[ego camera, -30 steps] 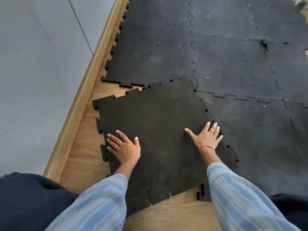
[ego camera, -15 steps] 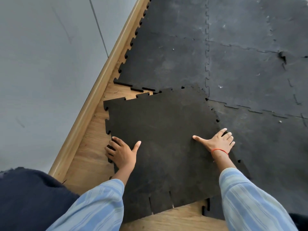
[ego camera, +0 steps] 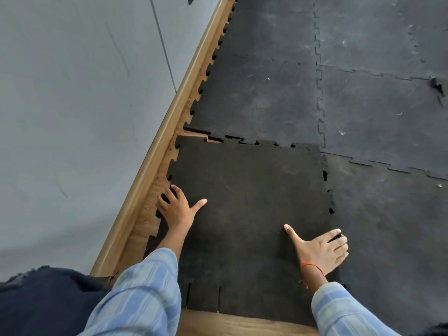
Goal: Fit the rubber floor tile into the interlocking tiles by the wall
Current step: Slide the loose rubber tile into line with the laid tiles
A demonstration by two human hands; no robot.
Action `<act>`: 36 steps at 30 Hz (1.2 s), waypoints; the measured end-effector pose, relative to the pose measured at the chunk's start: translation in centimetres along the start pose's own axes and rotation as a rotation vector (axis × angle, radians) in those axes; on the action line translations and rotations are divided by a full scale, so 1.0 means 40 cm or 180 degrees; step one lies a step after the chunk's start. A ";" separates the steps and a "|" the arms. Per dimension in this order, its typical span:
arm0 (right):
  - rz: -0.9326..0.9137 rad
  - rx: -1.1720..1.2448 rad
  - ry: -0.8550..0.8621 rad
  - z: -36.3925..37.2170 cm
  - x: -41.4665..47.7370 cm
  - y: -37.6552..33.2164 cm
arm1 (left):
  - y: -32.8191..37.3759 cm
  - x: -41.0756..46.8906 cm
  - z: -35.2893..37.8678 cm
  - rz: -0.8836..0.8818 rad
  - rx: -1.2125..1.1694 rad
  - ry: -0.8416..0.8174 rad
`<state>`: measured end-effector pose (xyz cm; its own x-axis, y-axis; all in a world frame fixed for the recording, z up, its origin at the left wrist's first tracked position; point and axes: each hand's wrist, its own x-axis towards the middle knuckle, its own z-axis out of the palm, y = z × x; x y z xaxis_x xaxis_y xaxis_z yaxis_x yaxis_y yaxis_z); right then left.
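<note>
The loose black rubber floor tile (ego camera: 247,204) lies on the wooden floor (ego camera: 141,232) in the gap by the wall. Its toothed far edge meets the laid interlocking tiles (ego camera: 266,81), with a small wood gap showing at the far left corner. Its right edge rests along or over the neighbouring laid tile (ego camera: 388,226). My left hand (ego camera: 178,209) has its fingers curled over the tile's toothed left edge, thumb on top. My right hand (ego camera: 320,248) presses flat on the tile's right edge, fingers spread.
A grey wall (ego camera: 72,117) with a wooden skirting board (ego camera: 169,132) runs diagonally on the left, close to the tile's left edge. Dark blue cloth (ego camera: 43,301) fills the lower left corner. A strip of bare wood shows at the tile's near edge (ego camera: 232,323).
The tile has turned and slid toward the wall and the far tiles, so its edges now line up with them. My left hand shifted to its left edge, my right hand to its right edge.
</note>
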<state>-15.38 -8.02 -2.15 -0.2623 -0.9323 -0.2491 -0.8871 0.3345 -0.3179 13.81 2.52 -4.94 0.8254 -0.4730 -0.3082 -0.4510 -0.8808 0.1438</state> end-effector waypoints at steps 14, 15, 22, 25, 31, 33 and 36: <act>0.0962 0.0610 -0.0366 -0.068 0.123 -0.015 | 0.040 0.045 -0.018 -0.0598 -0.0834 0.0035; 0.0968 0.0647 -0.0453 -0.074 0.130 -0.013 | 0.043 0.048 -0.019 -0.0656 -0.0892 0.0049; 0.0968 0.1388 -0.0094 -0.092 0.110 -0.011 | 0.061 0.053 -0.030 -0.0917 -0.1289 0.0177; 0.0959 0.1815 0.0006 -0.096 0.091 -0.013 | 0.049 0.061 -0.047 -0.0891 -0.1399 0.0217; 0.0981 0.2385 0.0160 -0.094 0.065 -0.005 | 0.019 0.083 -0.069 -0.0851 -0.1651 0.0172; 0.0994 0.2400 0.0174 -0.092 0.062 -0.005 | 0.020 0.088 -0.071 -0.0868 -0.1716 0.0154; 0.1014 0.2154 0.0169 -0.082 0.063 0.006 | 0.026 0.098 -0.070 -0.0880 -0.1813 0.0151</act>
<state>-17.50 -10.73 0.16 -0.5005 -0.7759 -0.3841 -0.3425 0.5849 -0.7352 17.55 -0.31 -3.35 0.9056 -0.2152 -0.3654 0.0217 -0.8370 0.5467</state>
